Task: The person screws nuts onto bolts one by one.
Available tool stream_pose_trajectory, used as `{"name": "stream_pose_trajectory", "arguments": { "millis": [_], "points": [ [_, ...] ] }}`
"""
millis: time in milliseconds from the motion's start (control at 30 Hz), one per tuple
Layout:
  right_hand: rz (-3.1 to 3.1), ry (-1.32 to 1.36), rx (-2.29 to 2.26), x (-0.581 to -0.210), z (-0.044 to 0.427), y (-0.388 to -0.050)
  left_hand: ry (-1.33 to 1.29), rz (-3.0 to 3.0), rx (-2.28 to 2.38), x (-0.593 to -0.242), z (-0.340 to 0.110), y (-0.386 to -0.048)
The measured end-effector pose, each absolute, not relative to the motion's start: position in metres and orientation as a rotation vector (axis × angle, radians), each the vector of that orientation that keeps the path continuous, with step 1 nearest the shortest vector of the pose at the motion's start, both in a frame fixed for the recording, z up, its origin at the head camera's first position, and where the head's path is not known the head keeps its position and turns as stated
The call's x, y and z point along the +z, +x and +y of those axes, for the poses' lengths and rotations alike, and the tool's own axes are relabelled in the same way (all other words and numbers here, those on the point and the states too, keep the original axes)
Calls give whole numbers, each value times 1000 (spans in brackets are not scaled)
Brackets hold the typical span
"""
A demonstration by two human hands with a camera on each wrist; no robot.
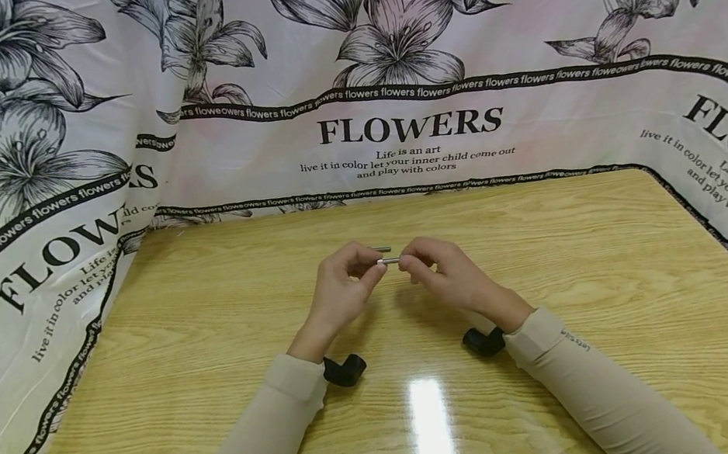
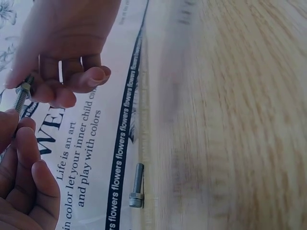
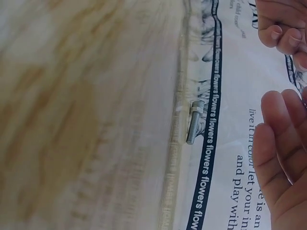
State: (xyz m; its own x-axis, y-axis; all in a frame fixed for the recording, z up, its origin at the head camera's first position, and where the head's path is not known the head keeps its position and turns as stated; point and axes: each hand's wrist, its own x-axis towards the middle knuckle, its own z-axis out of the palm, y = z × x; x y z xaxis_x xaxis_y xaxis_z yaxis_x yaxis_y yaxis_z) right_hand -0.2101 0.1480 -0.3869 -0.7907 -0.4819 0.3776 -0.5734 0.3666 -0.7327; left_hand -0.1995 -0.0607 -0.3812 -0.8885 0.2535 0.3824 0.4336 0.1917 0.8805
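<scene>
Thumb and fingers of my left hand [image 1: 342, 287] pinch one end of a small metal bolt [image 1: 390, 261], held level above the table. At its other end, my right hand [image 1: 450, 275] pinches with thumb and forefinger. In the left wrist view a hex nut [image 2: 23, 89] sits on the bolt's threads at the right fingertips; the bolt's other end is hidden by the left fingers. Just behind the hands lies a second bolt [image 2: 137, 186] with a nut close to its head. The right wrist view shows this second bolt [image 3: 194, 122], but the held bolt is out of its view.
Both hands work over a wood-grain table [image 1: 217, 280]. A white floral cloth [image 1: 240, 151] hangs behind and along both sides. Black wrist-worn pieces [image 1: 345, 371] stick out below the cuffs.
</scene>
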Motion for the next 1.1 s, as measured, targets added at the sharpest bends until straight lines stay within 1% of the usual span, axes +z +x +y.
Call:
{"name": "stream_pose_trajectory", "arguments": {
  "millis": [300,600,833,1100],
  "points": [
    [-2526,931,1414,-388,148,-209,-691,-2294,-1767,-382,-61,-200],
    [-2425,1033,1406,-390,147,-211,-682,-2301,-1774,-382,-61,-200],
    [-2547,948,1423,-388,148,-210,-675,-2311,-1780,-381,-60,-200],
    [-2531,933,1426,-389,148,-211,-688,-2304,-1778,-381,-62,-200]
  ]
}}
